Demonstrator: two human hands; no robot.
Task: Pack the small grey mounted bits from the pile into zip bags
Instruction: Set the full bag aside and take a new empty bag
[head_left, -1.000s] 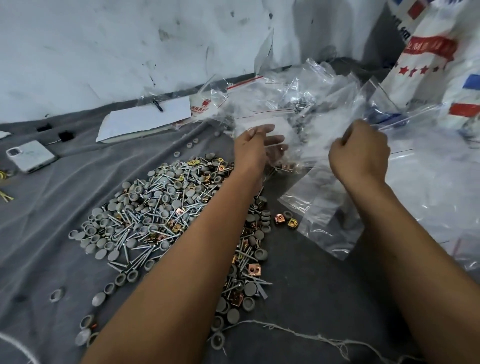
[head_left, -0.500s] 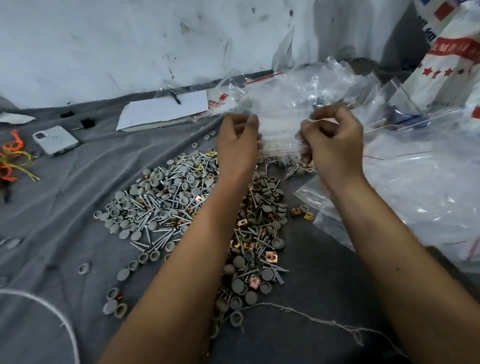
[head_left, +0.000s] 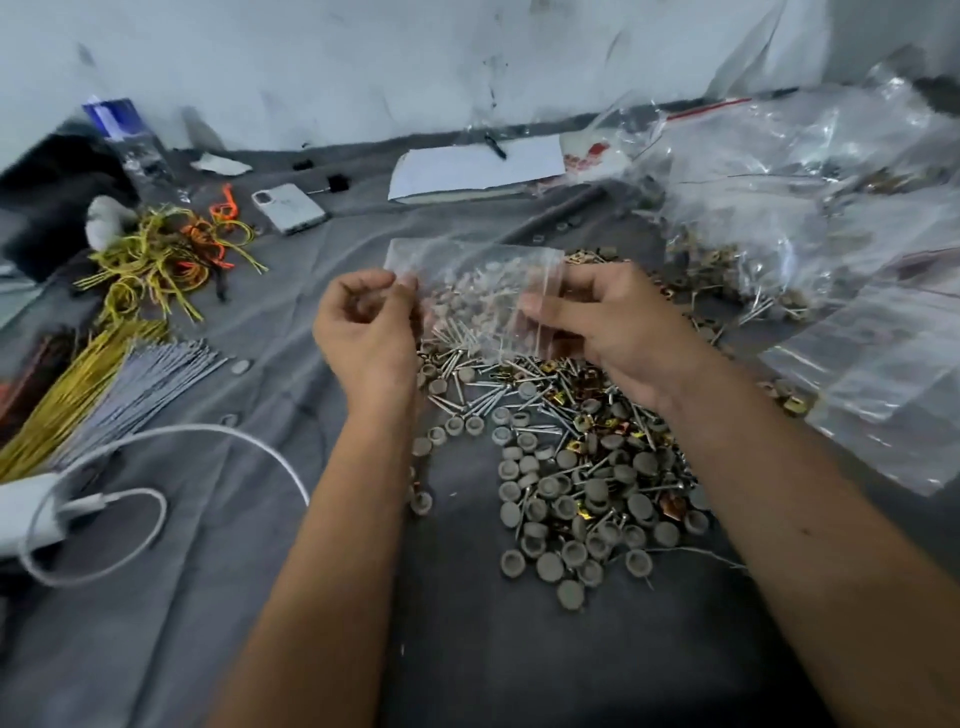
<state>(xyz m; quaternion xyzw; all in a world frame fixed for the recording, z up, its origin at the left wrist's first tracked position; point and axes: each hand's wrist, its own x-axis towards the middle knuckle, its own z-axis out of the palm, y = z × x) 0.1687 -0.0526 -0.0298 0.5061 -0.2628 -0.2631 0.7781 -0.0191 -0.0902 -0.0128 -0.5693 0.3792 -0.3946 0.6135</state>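
Both hands pinch one empty zip bag, left hand, right hand; the pile lies directly below your fingers.

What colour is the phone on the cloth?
White; the phone shows best in the head view.

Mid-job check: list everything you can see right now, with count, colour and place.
zip bag: one, clear, held above the pile
pile of bits: many, grey with metal shanks and gold pieces, centre cloth
spare bags: a heap, clear, far right
notebook: one, white, pen on it, far centre
phone: one, white, far left
ties: a tangle, yellow and orange, left
cable: one, white, near left
cloth: grey, under everything
left hand: pinches bag's left edge
right hand: grips bag's right side
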